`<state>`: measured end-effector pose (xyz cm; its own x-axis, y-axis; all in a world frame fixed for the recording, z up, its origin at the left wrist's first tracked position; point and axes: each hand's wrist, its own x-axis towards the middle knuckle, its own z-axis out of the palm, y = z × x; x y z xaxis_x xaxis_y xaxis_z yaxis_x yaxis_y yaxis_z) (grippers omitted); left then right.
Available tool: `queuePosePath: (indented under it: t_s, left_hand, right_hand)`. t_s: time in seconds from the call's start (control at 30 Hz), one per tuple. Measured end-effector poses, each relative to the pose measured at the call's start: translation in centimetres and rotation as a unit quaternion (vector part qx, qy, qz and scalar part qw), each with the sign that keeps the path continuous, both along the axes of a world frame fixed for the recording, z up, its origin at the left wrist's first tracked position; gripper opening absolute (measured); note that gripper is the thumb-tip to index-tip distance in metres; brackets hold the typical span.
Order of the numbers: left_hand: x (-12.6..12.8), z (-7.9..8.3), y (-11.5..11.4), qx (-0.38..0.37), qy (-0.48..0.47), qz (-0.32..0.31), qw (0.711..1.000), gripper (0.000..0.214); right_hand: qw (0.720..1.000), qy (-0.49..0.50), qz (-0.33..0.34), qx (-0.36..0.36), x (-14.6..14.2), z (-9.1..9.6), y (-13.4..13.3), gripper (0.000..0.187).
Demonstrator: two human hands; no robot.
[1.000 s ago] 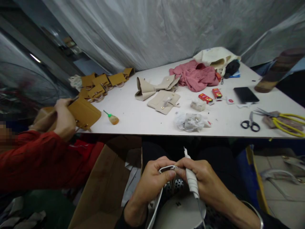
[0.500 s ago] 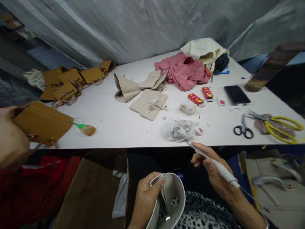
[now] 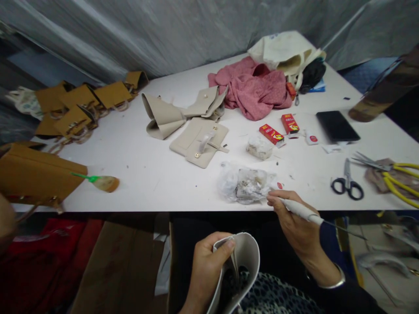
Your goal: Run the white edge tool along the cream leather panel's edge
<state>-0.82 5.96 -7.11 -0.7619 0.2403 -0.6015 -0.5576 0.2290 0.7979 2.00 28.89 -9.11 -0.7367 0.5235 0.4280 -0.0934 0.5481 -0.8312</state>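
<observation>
My left hand (image 3: 207,264) pinches the rim of a beige handbag (image 3: 253,257) over my lap, its opening facing up. In my right hand (image 3: 301,231) is a white pen-like tool (image 3: 301,210) with a thin cord trailing from its back, much like a soldering iron. Its thin metal tip reaches the right side of a stained whitish block (image 3: 250,181), which lies on crumpled clear plastic near the table's front edge. Whether the tip presses into the block is too small to tell. Just behind sits a second wrapped block (image 3: 259,147).
Beige bag pieces (image 3: 199,141) lie mid-table, a pink cloth (image 3: 250,89) behind. At right are black scissors (image 3: 348,185), yellow-handled shears (image 3: 399,176) and a phone (image 3: 337,126). At left, another person's hand (image 3: 5,222) is beside a brown bag (image 3: 39,174) and a green-tipped bottle (image 3: 106,183).
My right hand has moved the tool's tip forward onto the block. My left hand keeps its hold on the handbag. At left, the brown bag stands more upright and the other hand has drawn back.
</observation>
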Motion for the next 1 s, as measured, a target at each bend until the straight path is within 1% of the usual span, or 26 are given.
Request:
queuePosePath:
  t_s: [0.07, 0.13, 0.27, 0.33, 0.47, 0.63, 0.7, 0.73, 0.77, 0.8, 0.87, 0.9, 0.93, 0.97, 1.0]
  left_hand:
    - [0.0, 0.0, -0.1, -0.011, -0.008, 0.027, 1.000, 0.041]
    - [-0.2, 0.5, 0.1, -0.017, -0.003, 0.023, 1.000, 0.040]
    - [-0.6, 1.7, 0.9, -0.040, 0.021, -0.026, 0.999, 0.035]
    - [-0.7, 2.1, 1.3, -0.056, 0.027, -0.049, 0.997, 0.031]
    - [-0.7, 2.1, 1.4, -0.078, 0.021, -0.070, 0.994, 0.028]
    - [-0.7, 2.3, 1.3, -0.075, 0.032, -0.092, 0.992, 0.025]
    - [-0.6, 2.5, 1.3, -0.074, 0.040, -0.097, 0.992, 0.023]
    - [-0.6, 2.6, 1.3, -0.075, 0.044, -0.100, 0.991, 0.022]
    - [-0.5, 2.7, 1.4, -0.076, 0.047, -0.103, 0.991, 0.020]
    - [-0.4, 2.8, 1.4, -0.076, 0.049, -0.107, 0.990, 0.018]
    - [-0.2, 2.9, 1.5, -0.075, 0.050, -0.115, 0.989, 0.015]
    - [-0.1, 2.9, 1.6, -0.073, 0.052, -0.120, 0.989, 0.014]
    - [0.1, 2.9, 1.6, -0.070, 0.054, -0.124, 0.988, 0.014]
    - [0.2, 2.9, 1.7, -0.068, 0.058, -0.128, 0.988, 0.014]
    - [0.4, 2.9, 1.7, -0.066, 0.062, -0.133, 0.987, 0.013]
  right_hand:
    - [1.000, 0.005, 0.015, 0.022, -0.4, -0.3, 0.1, 0.010]
    - [0.999, 0.007, 0.029, 0.042, -0.7, -0.5, 0.3, 0.009]
    - [0.995, 0.007, 0.035, 0.096, -1.3, -0.5, 0.5, 0.008]
    - [0.991, 0.009, 0.033, 0.129, -1.4, -0.3, 0.5, 0.008]
    - [0.982, -0.005, 0.038, 0.185, -1.8, -0.1, 0.5, 0.011]
    - [0.967, -0.031, 0.049, 0.247, -2.2, -0.2, 0.7, 0.016]
    - [0.969, -0.031, 0.047, 0.242, -2.0, 0.0, 0.7, 0.017]
    - [0.974, -0.021, 0.040, 0.223, -1.8, 0.3, 0.6, 0.018]
    - [0.981, -0.010, 0.031, 0.189, -1.5, 0.6, 0.5, 0.018]
    - [0.990, -0.004, 0.022, 0.139, -1.1, 0.9, 0.4, 0.018]
    - [0.999, -0.016, 0.032, 0.003, -0.3, 1.6, 0.0, 0.022]
    - [0.995, -0.034, 0.059, -0.070, 0.2, 1.9, -0.3, 0.025]
    - [0.985, -0.056, 0.094, -0.136, 0.6, 2.2, -0.6, 0.028]
    - [0.970, -0.078, 0.130, -0.189, 0.9, 2.3, -0.9, 0.030]
    - [0.955, -0.094, 0.165, -0.228, 1.2, 2.3, -1.2, 0.031]
